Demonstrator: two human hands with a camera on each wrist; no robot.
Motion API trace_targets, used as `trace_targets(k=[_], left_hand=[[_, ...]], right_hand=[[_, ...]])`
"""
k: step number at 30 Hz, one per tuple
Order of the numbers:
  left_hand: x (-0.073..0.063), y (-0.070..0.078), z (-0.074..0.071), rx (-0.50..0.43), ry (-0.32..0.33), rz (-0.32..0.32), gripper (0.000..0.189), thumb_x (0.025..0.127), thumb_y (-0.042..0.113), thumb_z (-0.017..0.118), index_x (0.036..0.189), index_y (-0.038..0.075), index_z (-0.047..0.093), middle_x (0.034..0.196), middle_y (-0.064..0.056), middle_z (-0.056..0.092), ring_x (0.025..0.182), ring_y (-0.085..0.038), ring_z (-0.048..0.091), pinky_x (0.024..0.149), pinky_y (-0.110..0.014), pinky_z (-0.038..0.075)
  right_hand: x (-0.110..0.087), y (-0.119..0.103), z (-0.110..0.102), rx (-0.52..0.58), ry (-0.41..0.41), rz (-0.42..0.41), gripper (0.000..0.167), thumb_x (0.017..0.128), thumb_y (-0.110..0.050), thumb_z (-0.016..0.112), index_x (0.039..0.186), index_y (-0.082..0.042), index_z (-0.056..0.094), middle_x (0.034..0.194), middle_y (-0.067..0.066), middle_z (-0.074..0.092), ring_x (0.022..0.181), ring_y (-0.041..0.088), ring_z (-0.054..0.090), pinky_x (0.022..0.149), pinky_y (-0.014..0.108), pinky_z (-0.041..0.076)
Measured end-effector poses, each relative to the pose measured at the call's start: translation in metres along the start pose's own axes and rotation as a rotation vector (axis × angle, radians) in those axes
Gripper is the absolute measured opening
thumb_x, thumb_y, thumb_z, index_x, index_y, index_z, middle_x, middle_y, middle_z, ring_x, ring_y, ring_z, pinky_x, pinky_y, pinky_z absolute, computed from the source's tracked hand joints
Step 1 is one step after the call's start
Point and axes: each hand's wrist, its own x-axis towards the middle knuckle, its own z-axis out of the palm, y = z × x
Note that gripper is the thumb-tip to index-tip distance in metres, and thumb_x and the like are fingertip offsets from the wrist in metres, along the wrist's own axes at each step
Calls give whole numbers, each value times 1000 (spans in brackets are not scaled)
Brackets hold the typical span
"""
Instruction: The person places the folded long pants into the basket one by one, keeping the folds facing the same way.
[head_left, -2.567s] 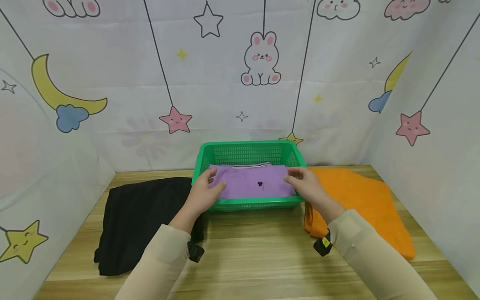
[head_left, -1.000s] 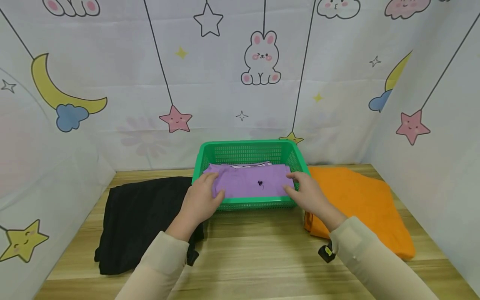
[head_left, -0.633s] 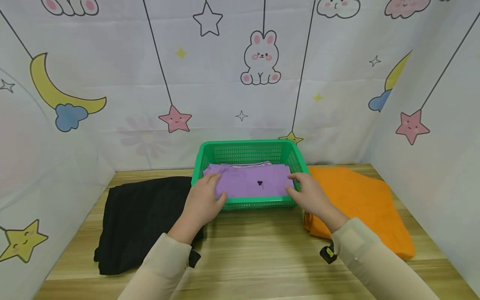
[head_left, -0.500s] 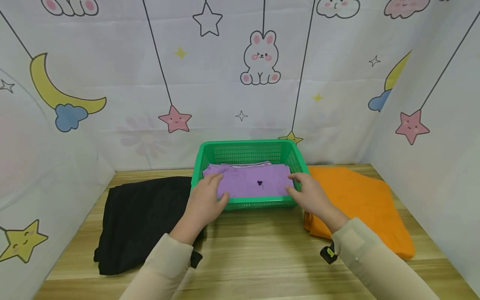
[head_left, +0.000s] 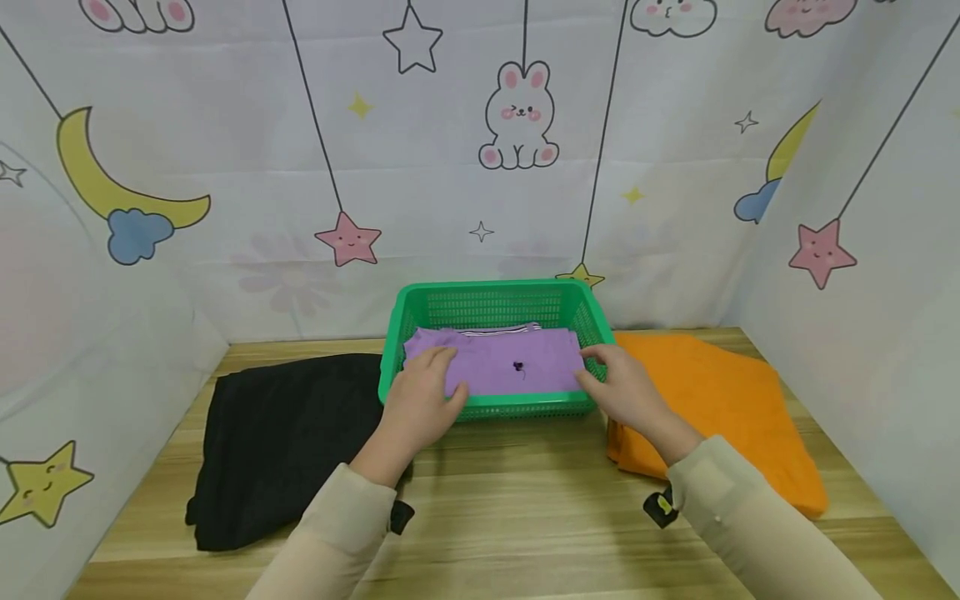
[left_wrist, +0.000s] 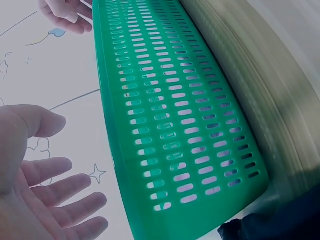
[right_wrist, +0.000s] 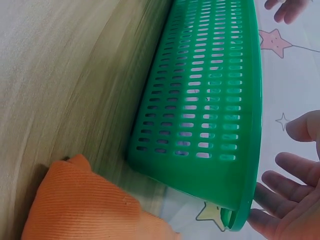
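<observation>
A green plastic basket (head_left: 495, 400) stands on the table, with a folded purple garment (head_left: 487, 367) inside it. The garment bears a small dark mark, and a striped edge shows behind it. My left hand (head_left: 423, 396) hovers over the basket's front left corner, fingers spread and holding nothing; in the left wrist view its fingers (left_wrist: 75, 210) are apart from the basket wall. My right hand (head_left: 626, 392) is at the basket's right front corner, fingers loosely bent. In the right wrist view its lower fingertips (right_wrist: 260, 220) lie close by the rim; whether they touch it I cannot tell.
Folded black cloth (head_left: 285, 442) lies left of the basket, and folded orange cloth (head_left: 720, 417) lies to its right. All rest on a wood-grain table (head_left: 510, 517). White printed fabric (head_left: 300, 150) walls in the back and sides.
My left hand has moved right and toward me, from the garment's left end to over the front rim. The right hand has shifted slightly outward. The garment stays in the basket.
</observation>
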Motion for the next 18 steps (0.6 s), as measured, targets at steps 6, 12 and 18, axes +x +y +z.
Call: trace_targets(k=[6, 12, 18], left_hand=[[1, 3, 3, -11, -5, 5, 47, 87, 21, 64, 127, -1, 56, 128, -18, 57, 119, -32, 54, 96, -46, 47], [4, 6, 7, -25, -16, 4, 46, 88, 21, 63, 128, -1, 55, 130, -17, 56, 122, -31, 53, 100, -44, 45], [7, 11, 10, -30, -7, 21, 46, 87, 20, 64, 127, -1, 55, 128, -16, 57, 120, -30, 54, 98, -44, 46]], right_hand=[[-1, 3, -2, -9, 3, 11, 44, 94, -26, 53, 131, -1, 51, 134, 19, 51, 123, 37, 48, 99, 53, 43], [-2, 4, -6, -14, 0, 19, 46, 95, -27, 52, 132, 0, 50, 134, 19, 51, 123, 37, 48, 98, 54, 43], [-4, 5, -9, -3, 6, 19, 44, 95, -25, 52, 131, 0, 51, 134, 19, 50, 123, 38, 48, 98, 54, 42]])
